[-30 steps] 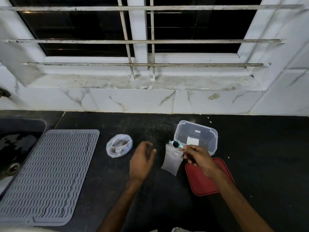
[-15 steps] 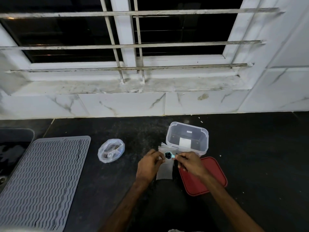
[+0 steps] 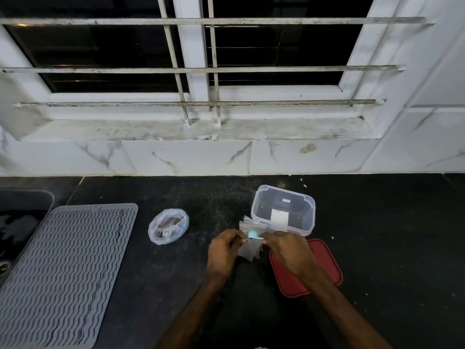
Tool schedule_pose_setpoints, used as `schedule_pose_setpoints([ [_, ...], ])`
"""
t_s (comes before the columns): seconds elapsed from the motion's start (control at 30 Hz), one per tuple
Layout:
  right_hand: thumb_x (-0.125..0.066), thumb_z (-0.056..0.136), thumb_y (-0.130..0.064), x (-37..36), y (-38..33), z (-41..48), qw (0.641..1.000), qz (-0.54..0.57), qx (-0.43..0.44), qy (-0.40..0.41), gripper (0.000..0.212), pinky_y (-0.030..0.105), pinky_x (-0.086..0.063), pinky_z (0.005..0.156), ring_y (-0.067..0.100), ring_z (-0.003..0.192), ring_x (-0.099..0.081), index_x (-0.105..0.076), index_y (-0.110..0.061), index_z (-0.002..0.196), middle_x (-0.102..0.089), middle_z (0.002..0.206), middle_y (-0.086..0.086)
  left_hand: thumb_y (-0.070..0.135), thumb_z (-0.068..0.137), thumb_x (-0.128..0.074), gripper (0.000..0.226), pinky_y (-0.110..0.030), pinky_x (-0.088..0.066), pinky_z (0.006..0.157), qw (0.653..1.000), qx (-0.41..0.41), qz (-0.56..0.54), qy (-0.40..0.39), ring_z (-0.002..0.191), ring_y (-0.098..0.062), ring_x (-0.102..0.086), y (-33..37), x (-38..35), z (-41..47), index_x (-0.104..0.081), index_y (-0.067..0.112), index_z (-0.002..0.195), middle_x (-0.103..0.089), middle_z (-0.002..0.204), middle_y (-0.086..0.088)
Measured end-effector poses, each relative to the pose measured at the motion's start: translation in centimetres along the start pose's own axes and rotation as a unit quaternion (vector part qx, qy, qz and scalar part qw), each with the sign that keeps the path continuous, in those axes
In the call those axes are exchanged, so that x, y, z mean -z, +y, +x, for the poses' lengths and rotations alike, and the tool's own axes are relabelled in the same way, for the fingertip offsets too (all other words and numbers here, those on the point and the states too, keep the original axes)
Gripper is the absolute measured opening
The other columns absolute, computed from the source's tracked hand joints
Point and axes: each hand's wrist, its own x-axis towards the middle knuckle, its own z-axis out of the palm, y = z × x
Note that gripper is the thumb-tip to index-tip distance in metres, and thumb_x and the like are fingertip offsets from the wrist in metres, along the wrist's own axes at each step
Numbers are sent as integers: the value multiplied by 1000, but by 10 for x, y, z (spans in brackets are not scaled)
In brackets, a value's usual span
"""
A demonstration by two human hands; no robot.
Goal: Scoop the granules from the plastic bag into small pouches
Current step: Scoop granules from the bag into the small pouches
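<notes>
A small stack of clear pouches lies on the black counter between my hands. My left hand pinches the top edge of a pouch. My right hand pinches a small light-blue scoop by its handle, its bowl held over the pouch top. A clear plastic bag with dark granules inside sits on the counter to the left, apart from both hands.
An open clear plastic box stands just behind the pouches, its red lid flat on the counter under my right wrist. A grey ribbed mat lies at the left beside a sink. A tiled wall and barred window are behind.
My left hand came in from the left and took hold of the pouch top beside the scoop. The scoop, seen open-side up before, now shows its pale side. The camera tilted up slightly.
</notes>
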Motion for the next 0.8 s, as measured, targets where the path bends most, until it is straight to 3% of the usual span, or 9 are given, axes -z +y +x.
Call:
schedule_pose_setpoints([
  [0.1,-64,92,-26,-6,2,-2,999,1,-13,48,28,25,-54,65,13,86,-72,-68,-33,119,-74,104,-8,5,80,-73,23,-29,-57,76,1000,19,-20,10,80,-1,-66,0,-2,-3,-73,28,80,-70,85,21],
  [0.2,-69,86,-27,-14,3,-5,998,-39,-3,38,33,24,-53,55,11,78,-71,-67,-35,118,-74,99,-10,7,81,-73,20,-27,-57,76,998,39,-36,15,80,-1,-67,1,-4,-4,-74,27,81,-71,84,21],
  [0.33,-88,61,-18,-19,2,-9,996,-72,30,47,58,21,-47,43,9,60,-66,-70,-29,114,-72,82,-10,9,82,-73,18,-31,-59,73,996,60,-60,22,80,-2,-68,1,-6,-4,-74,27,81,-71,84,18],
  [0.5,-90,47,-9,-27,5,-14,992,-79,33,97,72,23,-44,39,12,56,-64,-71,-26,115,-70,75,-8,12,84,-72,19,-36,-60,58,990,101,-89,31,77,-9,-70,1,-6,-5,-73,31,79,-74,83,14],
  [0.6,-80,67,-12,-30,5,-16,992,-13,6,123,56,22,-46,42,10,58,-64,-68,-32,118,-70,76,-9,12,84,-73,19,-33,-59,56,990,103,-92,31,76,-11,-70,1,-7,-6,-73,30,78,-74,82,13],
  [0.7,-58,94,-28,-26,4,-14,978,161,-89,99,30,27,-56,62,1,75,-65,-66,-41,120,-73,90,-15,12,83,-74,18,-33,-58,55,989,106,-96,35,76,-11,-70,3,-7,-5,-72,30,78,-74,81,11],
  [0.8,-58,96,-37,-27,5,-12,948,277,-135,83,25,28,-56,71,-2,75,-66,-67,-43,118,-73,86,-20,13,83,-74,18,-32,-55,48,986,122,-106,40,75,-13,-70,4,-6,-6,-71,30,79,-73,81,9],
])
